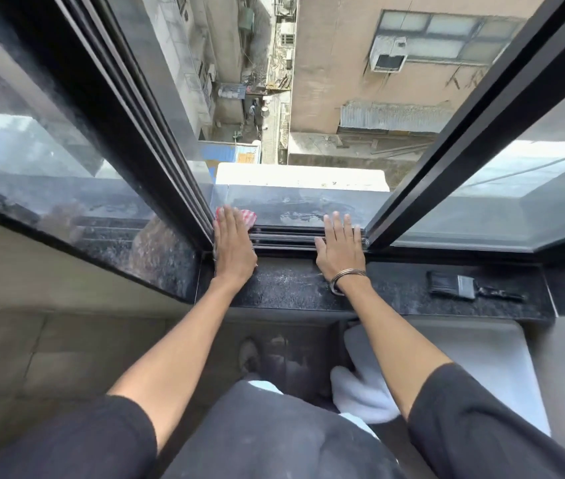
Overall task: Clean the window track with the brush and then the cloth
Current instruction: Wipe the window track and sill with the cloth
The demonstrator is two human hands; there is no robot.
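Note:
The window track [284,238] runs as dark metal rails between two open sliding panes. My left hand [234,248] lies flat on a red-and-white checked cloth [248,216] at the track's left end, against the left pane's frame. The cloth shows only past my fingertips. My right hand [339,248] rests palm down on the track's right end, fingers spread, holding nothing; a metal bangle sits on that wrist. A black paintbrush [464,286] lies on the dark stone sill [288,285] to the right, away from both hands.
The left sliding pane [67,174] and right sliding pane [502,188] flank the opening. Beyond the track is a dusty outer ledge [308,205], then a steep drop to an alley. A white cushion [364,392] lies below the sill by my right arm.

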